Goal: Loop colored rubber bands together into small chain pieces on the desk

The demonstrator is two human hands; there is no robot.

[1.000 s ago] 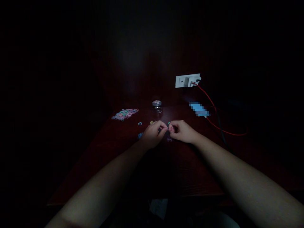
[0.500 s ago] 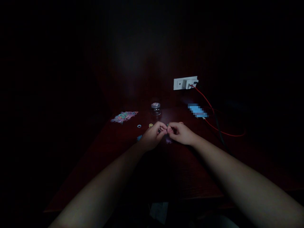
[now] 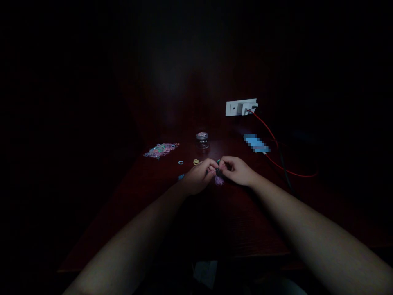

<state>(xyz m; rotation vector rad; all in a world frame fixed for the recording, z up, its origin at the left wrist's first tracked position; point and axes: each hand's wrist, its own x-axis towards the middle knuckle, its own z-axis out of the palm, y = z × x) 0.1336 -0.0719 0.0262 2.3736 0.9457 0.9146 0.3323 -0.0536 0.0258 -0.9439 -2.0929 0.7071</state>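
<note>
Purple bands: one small bunch (image 3: 219, 180) on the table, near side, just below the gap between the hands; the count within it cannot be made out.
Hands: two, the person's own; the left hand (image 3: 199, 176) and the right hand (image 3: 237, 170) meet closely at the middle, backs upward.
Left fingers: curled in toward the thumb, nearly closed; whether they grip a band cannot be told.
Right fingers: bent round with the tips close to the thumb, a small hollow between; any band held there is too small to tell.
Other small groups: one blue ring (image 3: 181, 162) alone, one yellow group (image 3: 196, 162) to its right, one blue bunch (image 3: 181, 177) nearer, one green group (image 3: 218, 161) on the far side of the hands.
Mixed heap: one (image 3: 161, 150), far left, too tangled to count.
Jar: one, clear and lidded (image 3: 202, 141), upright beyond the hands.
Far right: one pixelated blue device (image 3: 256, 143), one red cable (image 3: 267, 125), one dark cable (image 3: 283, 164), one white socket plate (image 3: 233, 108) with a charger (image 3: 245, 109).
In the way: the left hand partly covers the blue bunch; the right hand partly hides the green group.
Look: the purple bands are thin, pale loops, fanned toward the near side.
Table: dark red (image 3: 233, 221), dimly lit.
</note>
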